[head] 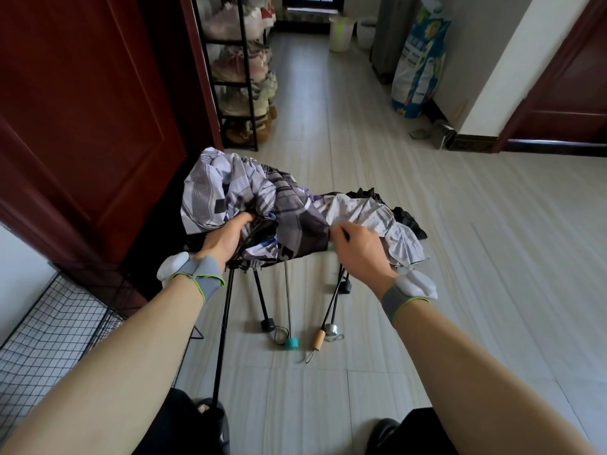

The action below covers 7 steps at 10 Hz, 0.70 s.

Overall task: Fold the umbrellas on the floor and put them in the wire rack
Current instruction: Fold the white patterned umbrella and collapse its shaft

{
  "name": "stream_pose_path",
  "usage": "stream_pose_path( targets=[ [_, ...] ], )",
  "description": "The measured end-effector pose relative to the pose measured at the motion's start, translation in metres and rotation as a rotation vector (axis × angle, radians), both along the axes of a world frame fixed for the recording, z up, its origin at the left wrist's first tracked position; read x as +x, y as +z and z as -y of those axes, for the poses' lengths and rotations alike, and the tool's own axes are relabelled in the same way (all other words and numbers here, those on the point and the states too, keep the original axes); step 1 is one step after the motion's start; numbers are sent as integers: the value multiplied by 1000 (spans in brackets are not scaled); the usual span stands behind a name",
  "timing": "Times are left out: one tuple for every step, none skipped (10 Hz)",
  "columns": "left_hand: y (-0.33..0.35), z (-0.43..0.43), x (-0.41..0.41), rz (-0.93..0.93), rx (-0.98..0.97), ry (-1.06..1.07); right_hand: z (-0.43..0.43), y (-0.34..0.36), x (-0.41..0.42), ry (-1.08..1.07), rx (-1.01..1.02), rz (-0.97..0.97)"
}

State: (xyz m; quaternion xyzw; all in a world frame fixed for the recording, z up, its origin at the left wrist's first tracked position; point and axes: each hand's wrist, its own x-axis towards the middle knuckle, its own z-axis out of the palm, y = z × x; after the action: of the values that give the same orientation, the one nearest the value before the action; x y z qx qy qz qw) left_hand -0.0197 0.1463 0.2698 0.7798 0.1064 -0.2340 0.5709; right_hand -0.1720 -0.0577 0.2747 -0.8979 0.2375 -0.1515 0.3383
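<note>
A grey-and-white patterned umbrella (236, 198) hangs half collapsed in front of me, its black shaft (220, 339) running down toward my knees. My left hand (226, 236) grips its bunched canopy from the left. My right hand (359, 247) pinches the fabric on the right side. Several more umbrellas lie on the floor beneath, among them a white dotted one (391, 221), with handles in black (267, 324), teal (291, 343), wood (319, 339) and silver (331, 329). The black wire rack (49, 326) stands at lower left.
A dark red door (82, 110) fills the left side. A black shoe shelf (243, 77) stands behind the umbrellas. A blue-and-white sack (418, 60) leans on the right wall, with pale bins (341, 32) at the far end of the light tiled floor (476, 257).
</note>
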Motion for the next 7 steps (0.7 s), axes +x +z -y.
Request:
stream_pose_path(
  targets=[
    [2,10,-14,52,97,41,-19,26,4,64,273,66],
    [4,35,-32,104,221,191,-36,45,12,133,655,164],
    [9,54,-50,82,305,300,-43,45,13,154,1033,88],
    [-10,49,-53,192,271,-52,-35,38,12,95,1219,100],
    [-23,46,-56,198,207,-371,-29,39,11,-10,1279,96],
    [-13,45,-65,137,197,-487,-23,33,10,-154,1241,92],
    [-4,48,-70,98,373,-714,-21,30,7,-208,1247,92]
  ],
)
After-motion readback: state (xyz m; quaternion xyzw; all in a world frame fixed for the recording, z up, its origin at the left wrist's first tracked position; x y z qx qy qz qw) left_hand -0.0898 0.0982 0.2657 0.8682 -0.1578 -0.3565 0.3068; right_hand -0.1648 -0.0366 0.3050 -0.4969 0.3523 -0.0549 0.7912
